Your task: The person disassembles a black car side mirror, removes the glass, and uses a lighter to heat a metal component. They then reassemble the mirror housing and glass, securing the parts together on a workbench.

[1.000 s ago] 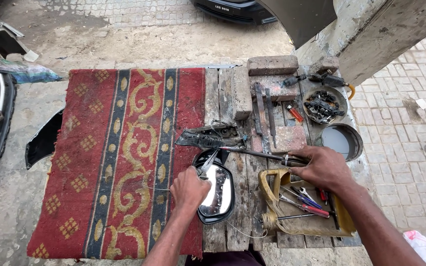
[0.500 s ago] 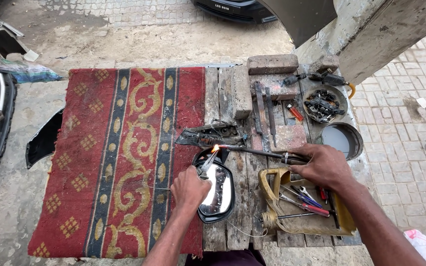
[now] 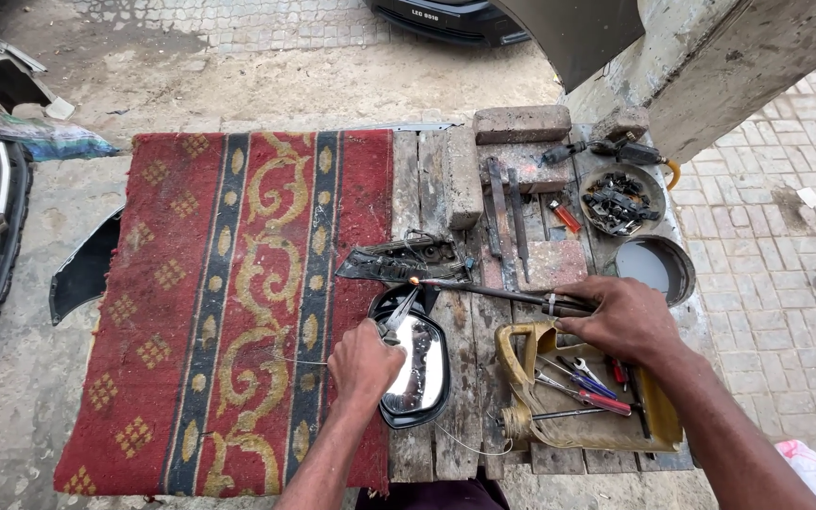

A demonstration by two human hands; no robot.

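Left hand (image 3: 363, 364) pinches pliers (image 3: 399, 314) over the side mirror (image 3: 417, 364) lying on the wooden bench (image 3: 446, 444); right hand (image 3: 620, 316), fingers wrapped tight, holds a soldering rod (image 3: 484, 290), glowing tip at the mirror's upper rim; red rug (image 3: 229, 302) alongside.

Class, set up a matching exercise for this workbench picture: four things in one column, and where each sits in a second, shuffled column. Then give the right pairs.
1. side mirror
2. heated rod
3. brick
4. cut-open yellow jug

A. holding screwdrivers
B. under the left hand
C. far edge of the planks
D. gripped by the right hand

Pairs: 1-B, 2-D, 3-C, 4-A
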